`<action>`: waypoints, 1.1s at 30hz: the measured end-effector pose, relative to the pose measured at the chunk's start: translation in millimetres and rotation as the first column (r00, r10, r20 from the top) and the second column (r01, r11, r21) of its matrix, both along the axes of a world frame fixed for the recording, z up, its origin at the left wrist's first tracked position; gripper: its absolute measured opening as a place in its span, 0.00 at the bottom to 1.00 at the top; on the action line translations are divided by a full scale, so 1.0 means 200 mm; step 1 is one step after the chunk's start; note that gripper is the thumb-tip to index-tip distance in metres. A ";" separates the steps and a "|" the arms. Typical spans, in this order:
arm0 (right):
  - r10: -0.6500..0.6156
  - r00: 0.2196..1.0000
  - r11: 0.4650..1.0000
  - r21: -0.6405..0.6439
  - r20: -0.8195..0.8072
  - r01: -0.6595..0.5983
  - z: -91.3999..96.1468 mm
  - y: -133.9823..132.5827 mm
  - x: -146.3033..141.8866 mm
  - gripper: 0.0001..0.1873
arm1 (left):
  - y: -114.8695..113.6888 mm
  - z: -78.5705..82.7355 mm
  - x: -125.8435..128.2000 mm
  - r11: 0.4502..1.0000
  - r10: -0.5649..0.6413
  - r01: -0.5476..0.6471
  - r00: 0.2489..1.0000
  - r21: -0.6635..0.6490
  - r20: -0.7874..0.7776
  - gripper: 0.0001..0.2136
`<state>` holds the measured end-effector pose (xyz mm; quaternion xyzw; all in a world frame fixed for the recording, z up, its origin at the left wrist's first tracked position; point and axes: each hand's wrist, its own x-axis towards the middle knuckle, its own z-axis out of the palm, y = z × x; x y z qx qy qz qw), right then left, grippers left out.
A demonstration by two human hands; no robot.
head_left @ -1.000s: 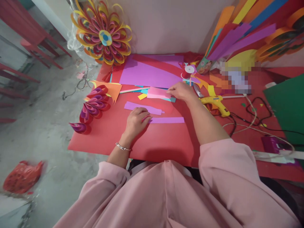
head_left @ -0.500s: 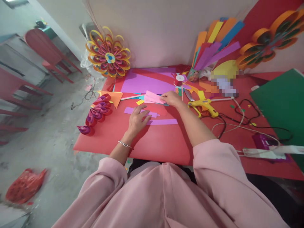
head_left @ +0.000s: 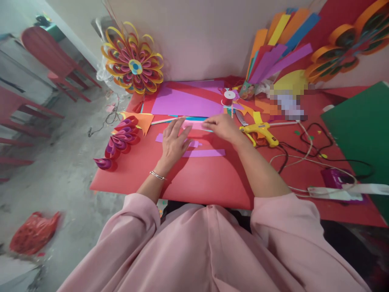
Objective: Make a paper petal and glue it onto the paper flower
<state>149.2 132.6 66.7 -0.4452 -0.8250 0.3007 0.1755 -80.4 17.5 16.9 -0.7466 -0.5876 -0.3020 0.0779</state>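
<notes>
A pink paper strip [head_left: 197,125] lies between my two hands at the middle of the table. My right hand [head_left: 224,127] pinches its right end between thumb and fingers. Beside the strip's left end is my left hand [head_left: 174,138], its fingers spread and thumb apart; whether the fingertips touch the paper is hard to see. Below the hands lie two purple paper strips, the lower one [head_left: 208,153] flat and the upper one [head_left: 194,143] partly hidden by my left hand. Blue paper [head_left: 194,119] shows just behind the pink strip.
A yellow glue gun [head_left: 260,133] with cables lies to the right, near a ribbon spool [head_left: 228,97]. Purple sheets [head_left: 185,97] lie behind. Curled paper petals [head_left: 123,137] and a paper flower [head_left: 135,67] stand left. A cup [head_left: 247,90] holds coloured strips. Green board [head_left: 361,125] lies right.
My left hand has moved up to the pink strip's left end. The strip has come down between both hands and shows narrower. My right hand still pinches it. The view has shifted slightly.
</notes>
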 end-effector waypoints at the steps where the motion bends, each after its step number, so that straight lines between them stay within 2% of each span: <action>1: 0.045 0.997 0.998 -0.036 -0.069 -0.047 -0.01 -0.05 0.03 0.14 | 0.00 0.01 0.02 0.999 -0.031 0.031 0.999 -0.020 -0.034 0.18; 3: 0.063 0.985 0.989 -0.125 -0.160 -0.084 -0.04 -0.16 0.11 0.12 | 0.01 0.00 0.08 0.989 -0.126 0.119 0.989 -0.091 -0.073 0.16; 6: -0.058 0.980 0.984 -0.174 -0.188 0.024 -0.14 -0.31 0.23 0.12 | 0.01 -0.04 0.15 0.952 -0.235 0.220 0.971 -0.215 -0.046 0.14; 9: -0.200 0.965 0.979 -0.065 -0.168 0.192 -0.25 -0.40 0.35 0.16 | -0.02 -0.08 0.19 0.921 -0.265 0.253 0.964 -0.296 0.001 0.11; 11: -0.219 0.964 0.975 0.001 -0.149 0.221 -0.30 -0.44 0.40 0.21 | -0.03 -0.10 0.21 0.904 -0.273 0.252 0.962 -0.344 -0.013 0.10; 13: -0.211 0.970 0.977 0.014 -0.125 0.214 -0.34 -0.47 0.44 0.25 | -0.03 -0.10 0.21 0.893 -0.275 0.231 0.959 -0.385 -0.062 0.12; 16: -0.189 0.980 0.981 0.023 -0.068 0.190 -0.37 -0.48 0.43 0.25 | -0.01 -0.11 0.21 0.882 -0.285 0.221 0.954 -0.417 -0.097 0.14; 22: -0.211 0.976 0.975 0.084 0.054 0.206 -0.39 -0.49 0.40 0.23 | 0.03 -0.15 0.21 0.861 -0.334 0.296 0.942 -0.413 -0.023 0.17; 27: -0.221 0.975 0.973 0.081 0.030 0.218 -0.40 -0.50 0.41 0.24 | 0.02 -0.17 0.23 0.875 -0.323 0.301 0.946 -0.380 0.007 0.26; 33: -0.254 0.967 0.965 0.072 -0.002 0.253 -0.41 -0.51 0.41 0.23 | -0.03 -0.17 0.26 0.894 -0.299 0.292 0.954 -0.340 0.031 0.23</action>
